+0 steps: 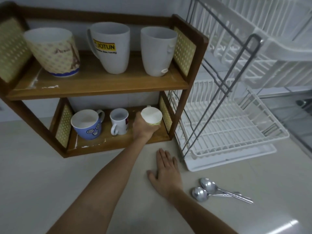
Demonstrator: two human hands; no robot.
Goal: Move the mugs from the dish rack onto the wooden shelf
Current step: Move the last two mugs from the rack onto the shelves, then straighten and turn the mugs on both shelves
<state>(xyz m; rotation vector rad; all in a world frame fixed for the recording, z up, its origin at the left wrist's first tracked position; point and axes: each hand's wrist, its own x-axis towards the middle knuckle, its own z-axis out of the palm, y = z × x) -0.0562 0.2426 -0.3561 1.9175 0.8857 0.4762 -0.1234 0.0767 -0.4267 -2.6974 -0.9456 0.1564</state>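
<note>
My left hand grips a small mug with a white inside and a green patterned outside, held at the right end of the wooden shelf's lower level. Beside it on that level stand a small white mug and a blue mug with a cartoon face. The upper level carries a patterned cream mug, a tall white mug with a yellow label and a plain white mug. My right hand lies flat and open on the counter. The white dish rack holds no mugs that I can see.
Two metal spoons lie crossed on the counter, right of my right hand and in front of the rack's drip tray. The rack's metal frame stands close against the shelf's right side. A sink edge shows at far right.
</note>
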